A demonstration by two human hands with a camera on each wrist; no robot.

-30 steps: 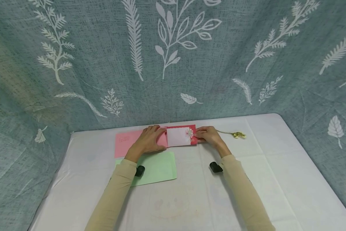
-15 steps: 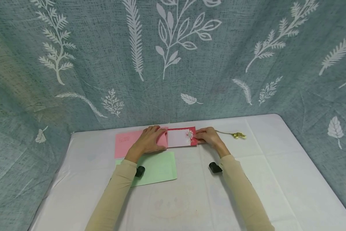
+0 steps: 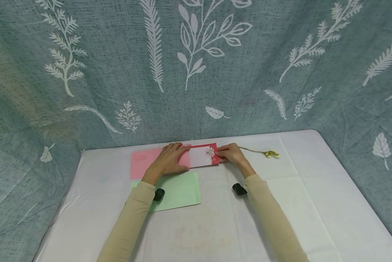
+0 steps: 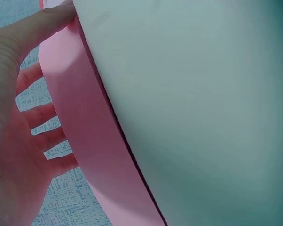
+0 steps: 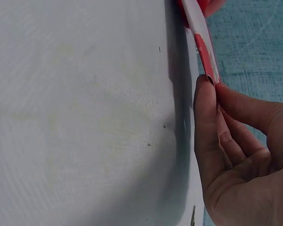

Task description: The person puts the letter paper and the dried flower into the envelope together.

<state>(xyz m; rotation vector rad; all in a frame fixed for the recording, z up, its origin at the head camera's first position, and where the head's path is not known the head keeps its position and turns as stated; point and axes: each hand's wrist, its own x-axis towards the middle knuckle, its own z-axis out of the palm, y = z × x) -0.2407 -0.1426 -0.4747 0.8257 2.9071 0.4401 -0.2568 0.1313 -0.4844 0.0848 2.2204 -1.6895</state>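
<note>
A pink envelope [image 3: 145, 164] lies toward the table's far edge with small writing on it. My left hand [image 3: 169, 159] grips its right end, thumb on the near edge and fingers at the far edge. Between thumb and fingers in the left wrist view, the pink envelope [image 4: 80, 108] bows slightly. A red-bordered greeting card [image 3: 199, 156] with a white face and a flower print has its left part hidden at the envelope's right end. My right hand [image 3: 232, 154] pinches the card's right edge; the right wrist view shows the red card [image 5: 203, 52] edge-on between thumb and fingers.
A pale green envelope [image 3: 179, 193] lies just nearer than the pink one, partly under my left forearm. To the right of my right hand lies a thin stem with yellowish flowers [image 3: 271, 154]. A leaf-print curtain [image 3: 196, 109] hangs behind the white table [image 3: 281, 211].
My right hand has moved left with the card, and less of the card shows beyond the pink envelope. My left hand stays in place on the envelope.
</note>
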